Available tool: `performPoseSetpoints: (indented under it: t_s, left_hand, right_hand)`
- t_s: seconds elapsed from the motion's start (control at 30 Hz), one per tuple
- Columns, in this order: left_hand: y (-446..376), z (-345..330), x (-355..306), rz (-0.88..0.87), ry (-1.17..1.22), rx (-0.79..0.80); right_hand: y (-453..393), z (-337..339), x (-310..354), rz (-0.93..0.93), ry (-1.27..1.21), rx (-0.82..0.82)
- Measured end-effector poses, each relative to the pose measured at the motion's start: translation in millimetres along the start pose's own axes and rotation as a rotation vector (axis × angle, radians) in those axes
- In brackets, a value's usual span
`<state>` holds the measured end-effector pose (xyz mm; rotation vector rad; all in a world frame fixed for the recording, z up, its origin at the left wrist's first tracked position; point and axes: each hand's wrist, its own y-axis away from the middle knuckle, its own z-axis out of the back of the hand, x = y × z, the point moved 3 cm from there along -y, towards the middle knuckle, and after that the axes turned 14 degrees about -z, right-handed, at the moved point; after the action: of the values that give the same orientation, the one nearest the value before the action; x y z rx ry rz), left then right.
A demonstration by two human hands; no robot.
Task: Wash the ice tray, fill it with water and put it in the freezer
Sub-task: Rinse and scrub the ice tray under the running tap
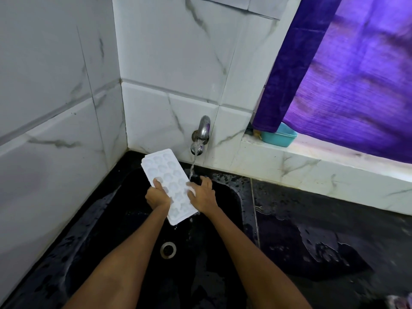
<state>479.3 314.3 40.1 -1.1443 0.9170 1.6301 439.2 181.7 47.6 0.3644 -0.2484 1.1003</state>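
— Where is the tray (167, 181) held?
— Over the black sink (225, 219), tilted, beside the tap (201, 134) stream.
— And the hands?
— Its left edge is gripped by the left hand (157, 197); the right hand (201, 195) is closed on the right edge.

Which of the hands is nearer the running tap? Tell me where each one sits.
Right. The right hand holds the ice tray's right edge just below the tap, its fingers at the water stream. The left hand grips the tray's left edge, farther from the tap.
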Motion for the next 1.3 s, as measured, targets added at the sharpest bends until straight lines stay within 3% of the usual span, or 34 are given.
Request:
performPoseSetpoints:
  t_s: [0.17,0.4,0.83,0.97,1.1,1.23,1.3]
  left_hand:
    - [-1,3,-5,0.056,0.03,-0.03]
    - [-15,10,-15,-0.014,-0.017,-0.01]
    - [-16,0,-24,-0.025,-0.035,0.031]
    - [-24,3,-28,-0.052,-0.054,0.036]
    - [-24,-4,-27,-0.059,-0.058,0.048]
    - [-29,0,-24,-0.086,-0.08,0.058]
    - [-29,-1,-19,-0.101,-0.09,0.076]
  right_hand:
    - [11,0,13,-0.017,0.055,-0.139]
    - [8,1,8,-0.02,0.005,0.073]
    - [2,8,18,-0.077,0.109,0.042]
    - [0,8,6,-0.054,-0.001,0.118]
    - [-3,10,11,-0.048,0.0,0.047]
    - [-4,12,5,-0.035,0.038,0.113]
    - [-8,17,8,-0.022,0.064,0.042]
